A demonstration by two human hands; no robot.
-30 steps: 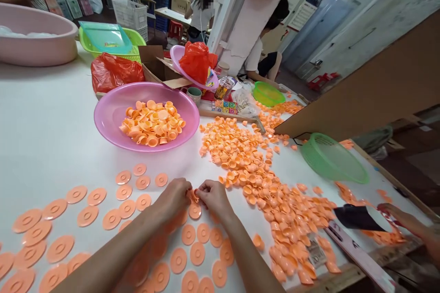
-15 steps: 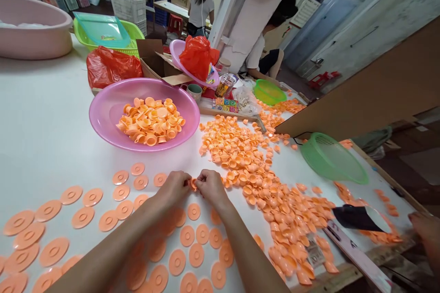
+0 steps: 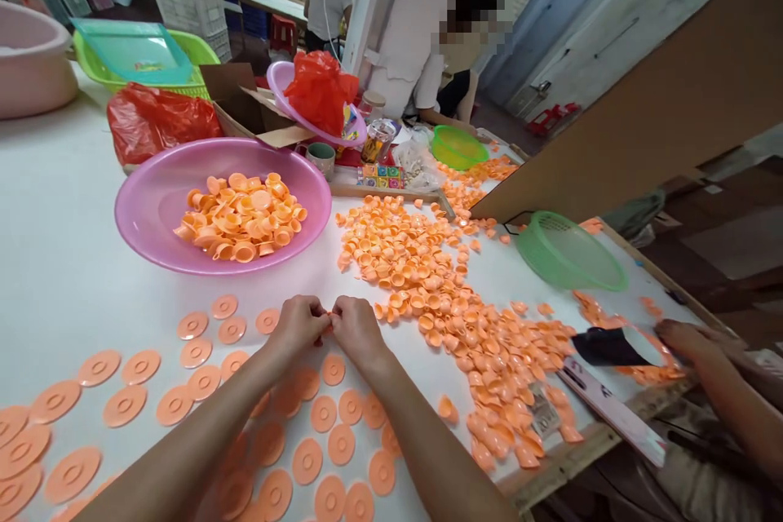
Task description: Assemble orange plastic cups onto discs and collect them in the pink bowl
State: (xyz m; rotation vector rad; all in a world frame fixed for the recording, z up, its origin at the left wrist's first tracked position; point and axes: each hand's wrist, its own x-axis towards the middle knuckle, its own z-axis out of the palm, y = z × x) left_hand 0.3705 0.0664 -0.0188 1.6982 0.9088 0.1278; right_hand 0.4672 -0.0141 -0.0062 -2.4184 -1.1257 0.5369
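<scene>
My left hand (image 3: pixel 301 321) and my right hand (image 3: pixel 356 331) meet over the white table. Both are closed, fingertips pinching a small orange plastic cup (image 3: pixel 331 316) that the fingers mostly cover. Flat orange discs (image 3: pixel 307 461) with a ring in the middle lie spread under my forearms; more discs (image 3: pixel 124 405) lie to the left. Close by on the right is a long heap of loose orange plastic cups (image 3: pixel 422 285). Beyond my hands, a pink bowl (image 3: pixel 150 220) holds a pile of orange cup-shaped pieces (image 3: pixel 245 216).
A green basket (image 3: pixel 568 253) stands to the right, beneath a slanting brown board (image 3: pixel 642 98). Another person's hand (image 3: pixel 685 338) rests at the right edge near a black cloth (image 3: pixel 612 347). Behind the bowl are a red bag (image 3: pixel 162 124), an open cardboard box (image 3: pixel 245 110) and a mug (image 3: pixel 321 159).
The view has shifted, so the scene sits further left. My hands stay closed together, and less of the orange cup shows. The other person's hand on the right shows more and is nearer the cloth.
</scene>
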